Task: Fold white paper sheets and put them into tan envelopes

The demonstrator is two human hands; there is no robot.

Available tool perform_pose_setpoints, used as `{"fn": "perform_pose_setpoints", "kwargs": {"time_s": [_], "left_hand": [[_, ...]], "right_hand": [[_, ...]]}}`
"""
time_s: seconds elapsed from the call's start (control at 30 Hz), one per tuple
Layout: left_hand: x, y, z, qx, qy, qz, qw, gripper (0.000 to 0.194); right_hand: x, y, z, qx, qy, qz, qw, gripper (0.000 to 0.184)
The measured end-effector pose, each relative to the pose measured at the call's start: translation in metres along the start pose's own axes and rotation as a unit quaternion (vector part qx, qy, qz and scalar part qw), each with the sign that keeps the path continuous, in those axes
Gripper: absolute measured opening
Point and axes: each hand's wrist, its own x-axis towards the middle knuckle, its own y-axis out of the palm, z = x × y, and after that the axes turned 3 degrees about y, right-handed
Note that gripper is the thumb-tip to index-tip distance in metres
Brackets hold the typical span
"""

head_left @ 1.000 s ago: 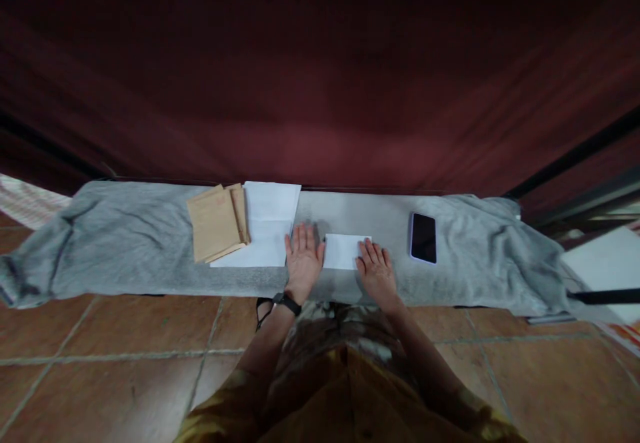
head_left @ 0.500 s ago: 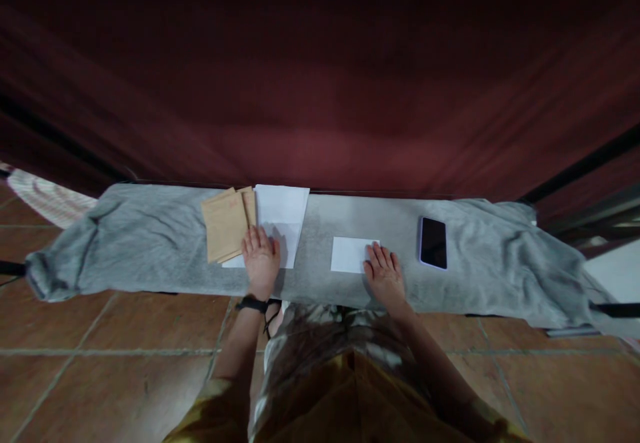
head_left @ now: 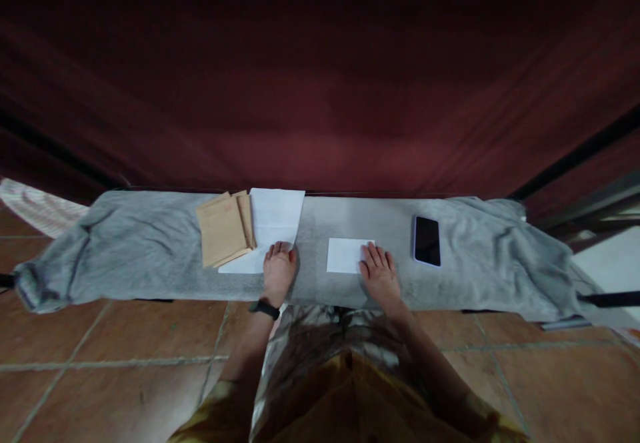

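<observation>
My left hand point(head_left: 279, 273), wearing a black wristband, rests over the lower right corner of the white paper sheets point(head_left: 275, 213). Its fingers are slightly bent and close together, palm down, with no paper visibly pinched. Brown paper envelopes point(head_left: 223, 233) lie in a loose stack just left of that hand, overlapping the sheets. My right hand point(head_left: 381, 276) lies flat with fingers extended, their tips on the right edge of a smaller white rectangle of folded paper or card point(head_left: 343, 255). To the right of this hand is a smartphone point(head_left: 427, 241) in a pale purple case, screen dark.
A grey cloth point(head_left: 320, 289) covers the long narrow surface and bunches up at both ends. Dark red fabric point(head_left: 320, 109) rises behind the far edge. Brown floor tiles point(head_left: 125, 336) show below, and a white surface point(head_left: 613, 263) stands at far right.
My left hand has slid right, from beside the envelopes to the sheets' lower right corner, its fingers now less spread. My right hand stays on the small white paper; the view has shifted slightly.
</observation>
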Motion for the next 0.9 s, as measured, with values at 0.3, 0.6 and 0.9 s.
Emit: {"fn": "perform_pose_setpoints", "kwargs": {"time_s": [0.3, 0.6, 0.9], "left_hand": [[0.000, -0.008, -0.001, -0.032, -0.039, -0.001, 0.999, 0.034], [0.010, -0.023, 0.037, 0.019, -0.063, -0.141, 0.988, 0.058], [0.010, -0.017, 0.084, 0.063, -0.222, -0.065, 0.971, 0.070]], "right_hand": [[0.000, 0.000, 0.000, 0.010, 0.004, -0.004, 1.000, 0.051], [0.000, -0.003, 0.002, 0.017, 0.007, 0.003, 1.000, 0.051], [-0.001, -0.002, 0.002, 0.014, 0.008, 0.008, 1.000, 0.051]]}}
